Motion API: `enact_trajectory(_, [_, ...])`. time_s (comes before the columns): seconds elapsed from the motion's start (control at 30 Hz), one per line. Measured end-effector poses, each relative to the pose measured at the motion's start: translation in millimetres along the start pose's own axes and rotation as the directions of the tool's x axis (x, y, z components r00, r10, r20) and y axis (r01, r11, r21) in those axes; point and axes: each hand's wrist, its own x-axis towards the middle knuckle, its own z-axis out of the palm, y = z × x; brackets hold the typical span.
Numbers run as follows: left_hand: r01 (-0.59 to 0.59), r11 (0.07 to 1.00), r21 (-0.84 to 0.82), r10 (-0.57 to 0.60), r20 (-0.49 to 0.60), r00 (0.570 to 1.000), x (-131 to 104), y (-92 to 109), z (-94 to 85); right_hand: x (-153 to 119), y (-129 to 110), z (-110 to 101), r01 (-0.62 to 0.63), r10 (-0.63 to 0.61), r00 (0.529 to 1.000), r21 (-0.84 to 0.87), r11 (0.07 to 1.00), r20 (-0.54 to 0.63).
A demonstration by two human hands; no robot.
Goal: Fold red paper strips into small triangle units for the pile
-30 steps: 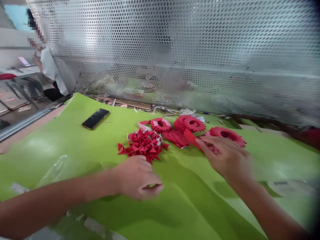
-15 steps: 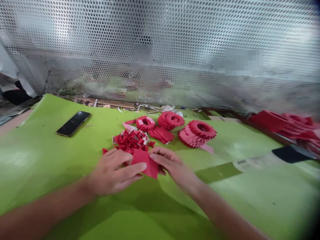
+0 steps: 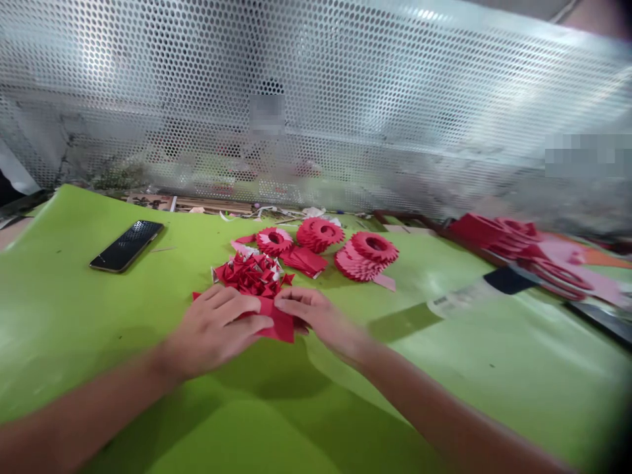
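Observation:
A piece of red paper (image 3: 280,324) is held between my two hands above the green table cover. My left hand (image 3: 217,328) closes on its left part, thumb on top and fingers behind. My right hand (image 3: 316,317) pinches the upper right edge, and some of its fingertips are hidden behind the sheet. Just beyond the paper lies a heap of small folded red and white paper pieces (image 3: 251,273). Behind that heap sit a small red and pink paper ring (image 3: 274,241), a flat stack of red paper (image 3: 305,261), a red ring stack (image 3: 320,234) and a larger pink and red one (image 3: 366,255).
A black phone (image 3: 127,246) lies at the left on the green cover (image 3: 162,303). To the right is a clear tube-like object with a dark end (image 3: 508,280). Red and pink paper (image 3: 498,236) fills a tray at far right. A perforated metal panel (image 3: 316,79) stands behind.
The camera view has turned to the right, so things appear shifted left. More of the red paper is covered by my left hand. Both hands still hold it.

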Motion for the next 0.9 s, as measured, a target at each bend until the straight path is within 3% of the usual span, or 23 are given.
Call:
enact_trajectory(0.13, [0.051, 0.998, -0.034, -0.052, -0.028, 0.998, -3, -5, 5.0, 6, -4, 4, 0.116, -0.122, 0.991, -0.116, 0.986, -0.046])
enact_trajectory(0.27, [0.250, 0.956, -0.151, -0.260, -0.049, 0.964, -7, -8, 12.7, 3, 1, 4, 0.294, -0.330, 0.942, -0.324, 0.899, -0.061])
enact_trajectory(0.37, [0.385, 0.883, -0.269, -0.397, 0.011, 0.918, -8, -7, 14.6, 1, 9, 2, 0.365, -0.421, 0.906, -0.428, 0.827, -0.043])
enact_trajectory(0.5, [0.504, 0.756, -0.418, -0.493, 0.145, 0.858, -7, -4, 11.4, 1, 17, 1, 0.432, -0.492, 0.870, -0.471, 0.769, -0.007])
enact_trajectory(0.6, [0.588, 0.646, -0.486, -0.568, 0.209, 0.796, -4, -1, 9.3, -2, 17, 3, 0.467, -0.535, 0.845, -0.464, 0.753, -0.018])
enact_trajectory(0.8, [0.736, 0.392, -0.553, -0.768, 0.244, 0.592, -2, 6, 9.1, -10, 14, 8, 0.430, -0.500, 0.863, -0.417, 0.801, -0.071])
enact_trajectory(0.9, [0.749, 0.326, -0.577, -0.798, 0.257, 0.546, -2, 7, 8.4, -8, 15, 11, 0.414, -0.494, 0.863, -0.410, 0.813, -0.109])
